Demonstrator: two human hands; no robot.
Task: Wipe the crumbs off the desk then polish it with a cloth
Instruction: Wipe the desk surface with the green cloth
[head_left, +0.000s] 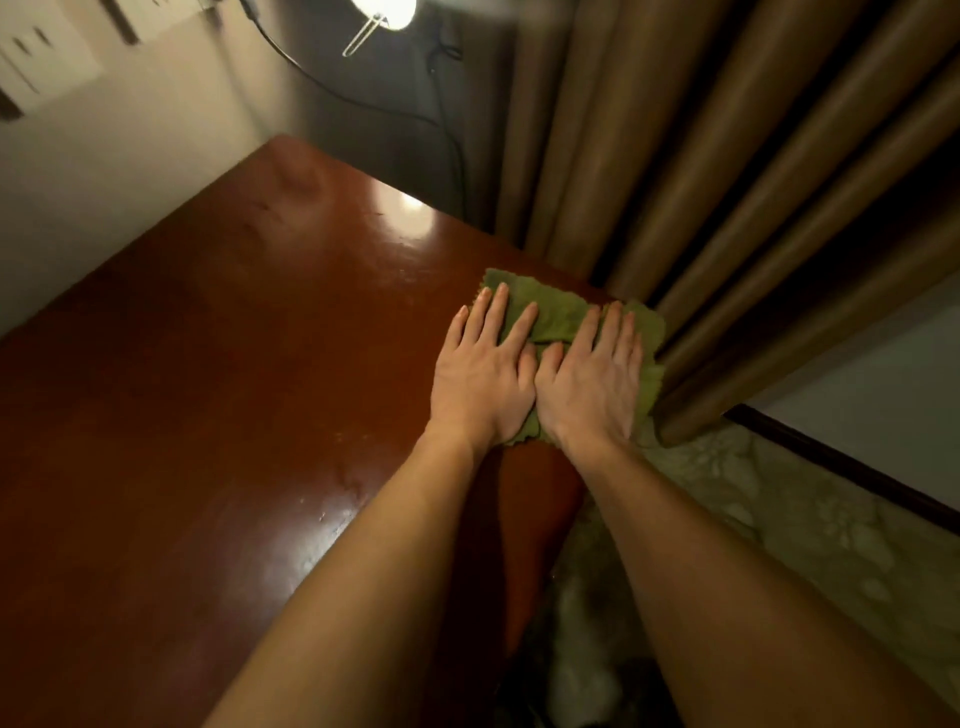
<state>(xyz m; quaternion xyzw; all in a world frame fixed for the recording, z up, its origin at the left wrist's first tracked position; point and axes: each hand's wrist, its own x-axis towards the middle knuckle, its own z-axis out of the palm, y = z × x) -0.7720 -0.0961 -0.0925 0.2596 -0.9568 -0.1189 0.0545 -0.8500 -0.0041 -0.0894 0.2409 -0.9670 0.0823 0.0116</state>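
A green cloth (558, 317) lies flat on the glossy reddish-brown desk (234, 364), close to the desk's right edge. My left hand (483, 371) presses down on the cloth's left half with straight, spread fingers. Beside it, thumbs touching, my right hand (592, 379) lies flat on the right half. The cloth's right border (655, 338) hangs slightly over the desk edge. A few pale specks (332, 512) show on the desk nearer to me.
Brown curtains (727, 208) hang right against the desk's right edge. A lit lamp (384, 13) and its black cable (452, 135) are beyond the far corner. A pale wall (104, 171) borders the desk's left side. Patterned floor (779, 519) lies to the lower right.
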